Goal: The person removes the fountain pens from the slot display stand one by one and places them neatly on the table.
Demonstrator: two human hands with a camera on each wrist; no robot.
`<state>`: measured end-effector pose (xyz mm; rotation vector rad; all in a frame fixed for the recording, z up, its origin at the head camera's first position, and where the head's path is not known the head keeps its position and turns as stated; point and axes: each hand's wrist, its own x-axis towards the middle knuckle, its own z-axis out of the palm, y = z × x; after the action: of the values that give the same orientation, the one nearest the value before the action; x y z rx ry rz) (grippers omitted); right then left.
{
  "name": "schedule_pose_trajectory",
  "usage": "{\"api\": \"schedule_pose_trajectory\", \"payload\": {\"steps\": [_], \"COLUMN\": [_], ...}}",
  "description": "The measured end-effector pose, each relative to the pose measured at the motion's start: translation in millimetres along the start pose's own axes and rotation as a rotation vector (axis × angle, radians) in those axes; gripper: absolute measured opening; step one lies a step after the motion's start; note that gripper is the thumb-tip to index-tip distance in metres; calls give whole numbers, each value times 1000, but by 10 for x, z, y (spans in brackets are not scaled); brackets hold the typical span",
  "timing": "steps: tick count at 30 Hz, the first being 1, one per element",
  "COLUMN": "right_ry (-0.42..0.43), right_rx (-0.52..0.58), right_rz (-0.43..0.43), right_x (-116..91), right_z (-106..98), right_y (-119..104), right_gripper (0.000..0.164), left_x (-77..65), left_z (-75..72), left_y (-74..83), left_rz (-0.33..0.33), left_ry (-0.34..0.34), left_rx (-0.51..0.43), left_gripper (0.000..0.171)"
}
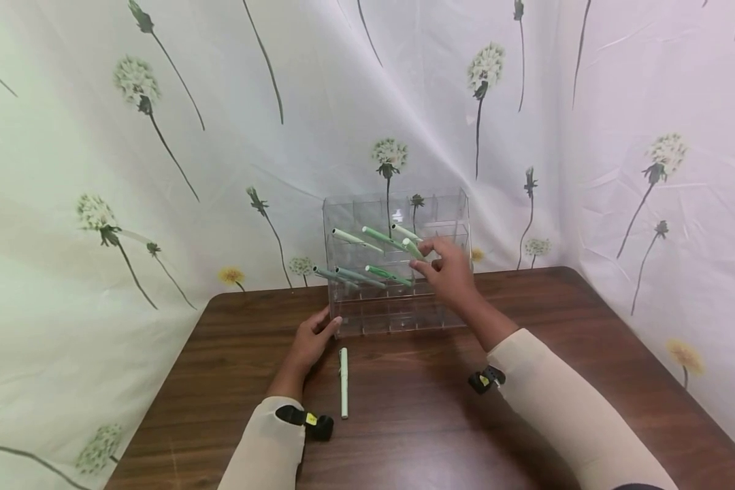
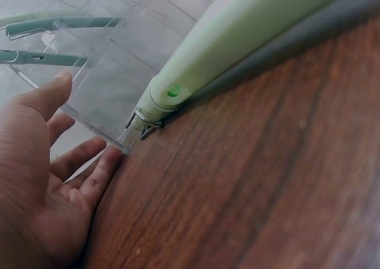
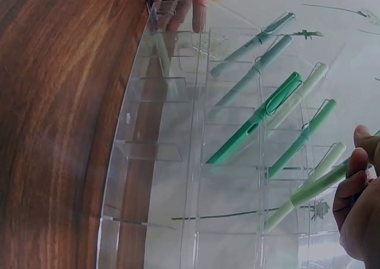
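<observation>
A clear plastic organizer (image 1: 398, 327) with rows of compartments stands upright at the back of the table. Several green pens lean out of it, among them a bright green pen (image 3: 255, 120) and a grey-green pen (image 3: 249, 76). My right hand (image 1: 450, 272) pinches a light green pen (image 1: 412, 249) between thumb and fingers, at an upper compartment beside another pale pen (image 3: 332, 156). My left hand (image 1: 311, 340) rests against the organizer's lower left corner, fingers loosely extended (image 2: 83, 168) along its side. A pale green capped pen (image 1: 344, 383) lies near that hand.
The brown wooden table (image 1: 404, 435) runs back to a white cloth (image 1: 318, 122) printed with dandelions, which hangs behind and at both sides. The organizer stands close before the cloth.
</observation>
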<state>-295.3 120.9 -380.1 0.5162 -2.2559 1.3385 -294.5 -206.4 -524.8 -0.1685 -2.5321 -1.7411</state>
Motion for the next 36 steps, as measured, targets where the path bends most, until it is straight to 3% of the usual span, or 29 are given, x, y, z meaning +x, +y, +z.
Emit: {"api": "schedule_pose_trajectory", "payload": {"steps": [9,17,24,30,36], "right_ry": [4,-102,-127,-169,-193], "right_rx": [-38,17,10,55,74], "right_rz": [-47,19,15,94,137], "right_x": [-152,-266,-369,-451,-503], "right_z": [40,128,229,295,367], "right_y": [-67,-78,-72,-90,-77], "right_gripper": [20,21,26,29,48], "left_x": [-5,-24,-31,-40,-24], "left_z": [6,2,-4,0,21], "left_y": [-14,2,7,18,10], "left_rz": [30,20,19,36,44], "left_ry": [2,3,6,12,14], "left_rx": [15,25,-3,1,-18], "left_gripper": [62,64,64,62,61]}}
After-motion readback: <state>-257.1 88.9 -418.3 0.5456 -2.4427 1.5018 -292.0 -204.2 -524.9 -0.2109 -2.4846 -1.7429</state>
